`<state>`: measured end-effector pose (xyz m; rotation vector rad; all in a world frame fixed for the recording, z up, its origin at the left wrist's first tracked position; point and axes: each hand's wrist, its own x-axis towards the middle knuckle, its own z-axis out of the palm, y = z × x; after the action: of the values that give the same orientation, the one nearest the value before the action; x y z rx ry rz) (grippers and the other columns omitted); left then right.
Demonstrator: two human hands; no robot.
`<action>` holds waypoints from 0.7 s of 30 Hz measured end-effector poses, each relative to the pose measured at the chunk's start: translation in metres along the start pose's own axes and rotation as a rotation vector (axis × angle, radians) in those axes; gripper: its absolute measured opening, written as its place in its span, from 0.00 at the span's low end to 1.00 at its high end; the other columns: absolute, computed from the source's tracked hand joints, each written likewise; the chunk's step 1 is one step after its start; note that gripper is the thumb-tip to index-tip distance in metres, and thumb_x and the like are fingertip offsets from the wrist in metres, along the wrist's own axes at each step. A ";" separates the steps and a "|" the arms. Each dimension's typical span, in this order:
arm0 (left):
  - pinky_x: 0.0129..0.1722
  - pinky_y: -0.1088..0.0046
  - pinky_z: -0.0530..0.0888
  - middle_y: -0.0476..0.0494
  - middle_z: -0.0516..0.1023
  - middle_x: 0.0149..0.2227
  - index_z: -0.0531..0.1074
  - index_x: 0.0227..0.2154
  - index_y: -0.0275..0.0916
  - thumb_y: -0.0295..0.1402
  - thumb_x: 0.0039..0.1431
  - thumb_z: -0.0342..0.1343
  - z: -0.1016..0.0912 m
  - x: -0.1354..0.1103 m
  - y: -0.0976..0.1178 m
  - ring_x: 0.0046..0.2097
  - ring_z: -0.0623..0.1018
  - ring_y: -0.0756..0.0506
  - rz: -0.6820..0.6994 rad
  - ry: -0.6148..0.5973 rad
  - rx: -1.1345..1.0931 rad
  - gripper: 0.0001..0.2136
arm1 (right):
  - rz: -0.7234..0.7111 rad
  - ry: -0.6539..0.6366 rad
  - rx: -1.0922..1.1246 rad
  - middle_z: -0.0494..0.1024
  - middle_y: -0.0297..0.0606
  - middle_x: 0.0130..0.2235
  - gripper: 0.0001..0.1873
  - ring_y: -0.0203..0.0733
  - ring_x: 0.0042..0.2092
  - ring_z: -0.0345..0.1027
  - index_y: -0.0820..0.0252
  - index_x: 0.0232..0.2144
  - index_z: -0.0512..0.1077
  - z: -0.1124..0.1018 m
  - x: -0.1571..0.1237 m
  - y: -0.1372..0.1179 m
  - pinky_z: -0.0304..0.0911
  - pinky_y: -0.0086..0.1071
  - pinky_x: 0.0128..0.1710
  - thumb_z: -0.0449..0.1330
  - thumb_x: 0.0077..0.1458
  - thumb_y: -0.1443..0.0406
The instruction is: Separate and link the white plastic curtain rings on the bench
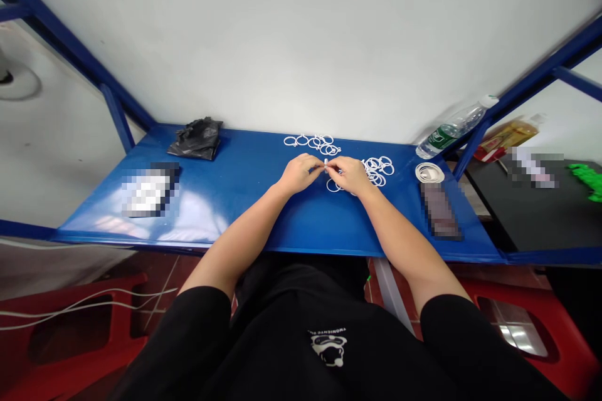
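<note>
Where the fingertips of the left hand (300,173) and the right hand (350,175) come together, a small white piece (326,164) is pinched between them. Both hands are closed tight on it, but it is too small and too covered by the fingers for its shape to be told. Just below the pinch a single white ring (333,187) lies partly under the right hand, and I cannot tell whether it joins the held piece or only rests on the blue table (263,213). Beyond the pinch, toward the wall, sits a loose row of rings (313,142). Just to its right is a bigger heap of rings (380,168), partly hidden behind the right hand's knuckles. Farther right of the grip lie a white coil (429,172) and, nearer the table's front edge, a dark flat thing (439,210) blurred past reading. A clear plastic bottle (454,125) is at the far corner beside a blue frame bar. Well to the left of the grip a crumpled black bag (196,138) lies close to the wall, with another blurred patch (149,191) in front of it. Both forearms run back from the grip into black sleeves that are cut off at the bottom edge. A red stool (70,326) shows below the table.
</note>
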<state>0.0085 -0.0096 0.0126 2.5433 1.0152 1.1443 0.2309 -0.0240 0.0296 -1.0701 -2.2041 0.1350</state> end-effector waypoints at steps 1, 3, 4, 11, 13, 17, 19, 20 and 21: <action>0.46 0.66 0.76 0.44 0.86 0.42 0.81 0.41 0.41 0.31 0.70 0.60 0.000 0.000 0.000 0.43 0.80 0.44 0.004 -0.004 -0.001 0.05 | -0.002 -0.004 -0.005 0.84 0.38 0.36 0.08 0.44 0.38 0.77 0.54 0.37 0.81 0.001 0.000 0.001 0.68 0.36 0.41 0.61 0.65 0.62; 0.46 0.66 0.76 0.44 0.86 0.42 0.81 0.41 0.41 0.31 0.70 0.60 0.000 0.000 0.000 0.43 0.80 0.44 0.007 -0.005 -0.002 0.05 | -0.003 -0.001 -0.024 0.85 0.38 0.35 0.08 0.44 0.37 0.77 0.55 0.36 0.80 0.002 -0.001 0.001 0.67 0.36 0.41 0.61 0.65 0.63; 0.46 0.66 0.76 0.44 0.86 0.41 0.81 0.41 0.41 0.31 0.70 0.59 -0.001 0.000 0.000 0.43 0.80 0.44 0.005 -0.005 -0.001 0.05 | -0.003 0.001 -0.037 0.85 0.37 0.35 0.08 0.44 0.37 0.77 0.55 0.35 0.80 0.002 0.000 0.000 0.67 0.36 0.41 0.61 0.65 0.63; 0.46 0.66 0.76 0.44 0.86 0.42 0.81 0.40 0.42 0.33 0.71 0.58 -0.002 0.000 0.001 0.43 0.81 0.44 -0.014 -0.009 0.012 0.07 | 0.029 0.017 -0.083 0.85 0.38 0.35 0.10 0.45 0.37 0.77 0.55 0.35 0.81 0.003 0.001 -0.006 0.67 0.38 0.43 0.60 0.66 0.62; 0.46 0.66 0.76 0.44 0.86 0.42 0.81 0.40 0.41 0.33 0.71 0.58 -0.001 0.001 0.001 0.43 0.81 0.45 -0.023 0.016 0.019 0.07 | 0.039 0.045 -0.070 0.86 0.38 0.36 0.11 0.45 0.38 0.78 0.55 0.37 0.82 0.003 0.002 -0.006 0.67 0.38 0.44 0.59 0.67 0.61; 0.46 0.67 0.76 0.44 0.86 0.41 0.81 0.40 0.41 0.33 0.72 0.58 0.000 0.001 0.001 0.42 0.81 0.45 -0.048 0.024 0.029 0.07 | 0.072 0.028 -0.063 0.87 0.39 0.40 0.15 0.47 0.43 0.79 0.54 0.39 0.83 -0.001 0.004 -0.005 0.68 0.40 0.50 0.57 0.69 0.58; 0.46 0.67 0.76 0.44 0.85 0.41 0.81 0.40 0.41 0.33 0.71 0.59 0.000 0.000 0.001 0.42 0.81 0.45 -0.066 0.019 0.031 0.06 | 0.113 0.027 -0.089 0.87 0.42 0.44 0.17 0.50 0.48 0.78 0.55 0.43 0.83 -0.003 0.005 -0.004 0.67 0.44 0.55 0.54 0.71 0.57; 0.46 0.67 0.76 0.44 0.85 0.41 0.81 0.41 0.41 0.32 0.71 0.59 0.000 0.000 0.000 0.42 0.82 0.45 -0.073 0.014 0.031 0.06 | 0.136 0.029 -0.107 0.86 0.43 0.46 0.18 0.51 0.50 0.77 0.56 0.46 0.83 -0.003 0.006 -0.002 0.66 0.45 0.57 0.53 0.72 0.57; 0.47 0.67 0.76 0.44 0.85 0.42 0.81 0.41 0.41 0.32 0.71 0.59 0.000 0.000 0.000 0.43 0.82 0.45 -0.074 0.007 0.028 0.06 | 0.156 0.025 -0.126 0.86 0.44 0.49 0.19 0.52 0.53 0.76 0.56 0.49 0.82 -0.003 0.007 -0.001 0.65 0.47 0.59 0.52 0.72 0.57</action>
<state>0.0081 -0.0097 0.0128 2.5021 1.1253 1.1272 0.2293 -0.0205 0.0362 -1.3066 -2.1288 0.0516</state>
